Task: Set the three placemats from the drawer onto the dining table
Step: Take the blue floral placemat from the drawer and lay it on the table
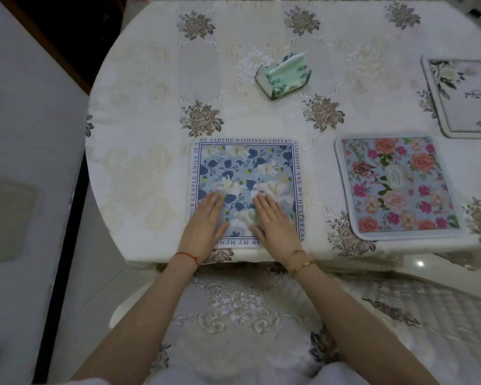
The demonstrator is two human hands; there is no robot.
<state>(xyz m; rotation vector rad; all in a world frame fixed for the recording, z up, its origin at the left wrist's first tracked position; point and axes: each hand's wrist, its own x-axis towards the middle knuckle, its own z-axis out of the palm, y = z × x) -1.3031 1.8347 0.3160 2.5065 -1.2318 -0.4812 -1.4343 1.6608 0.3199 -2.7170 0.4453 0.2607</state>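
Now both hands lie flat, fingers straight and together, holding nothing. The left hand point(207, 218) presses the near left part of the blue flowered placemat point(246, 173), and the right hand point(272, 220) presses its near right part, palms down. That placemat sits square at the near edge of the dining table point(139, 151), with lettering round its border. Just to its right, apart from it, lies a second placemat with pink and orange roses point(397, 187). Farther right and back, a third, pale placemat point(464, 98) is cut off by the picture's edge. Behind the blue one, near the table's middle, stands a green tissue pack point(283, 76). A red string circles the left wrist; a gold bracelet circles the right.
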